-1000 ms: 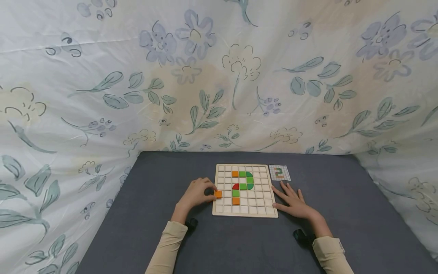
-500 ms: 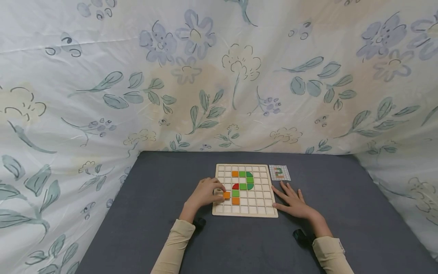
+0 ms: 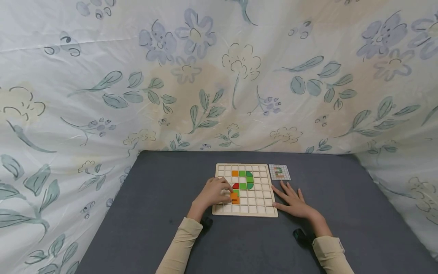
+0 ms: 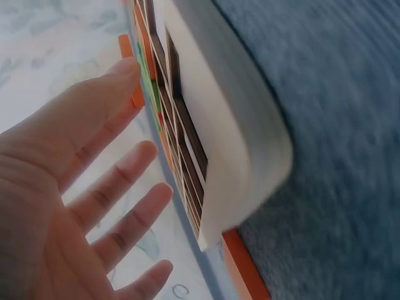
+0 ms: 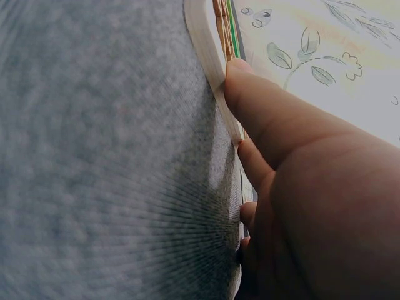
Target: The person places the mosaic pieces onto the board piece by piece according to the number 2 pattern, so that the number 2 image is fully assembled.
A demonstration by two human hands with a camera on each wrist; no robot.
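My left hand pinches an orange square tile between thumb and finger, the other fingers spread in the left wrist view. The tile is close over a wooden grid board and overlaps a green square and an orange square in the board. Further up the grid are another orange square, several green squares and rounded green pieces, and a red quarter-round. My right hand lies with fingers spread, its thumb and fingertips touching the board's right edge.
A small card printed with a coloured grid pattern lies beside the board's upper right corner. Dark grey cloth covers the table. Behind it hangs a floral curtain. An orange-red strip shows beyond the board's end.
My left hand has carried the orange tile rightward from the board's left edge to above the lower tiles of the pattern. My right hand has stayed in place.
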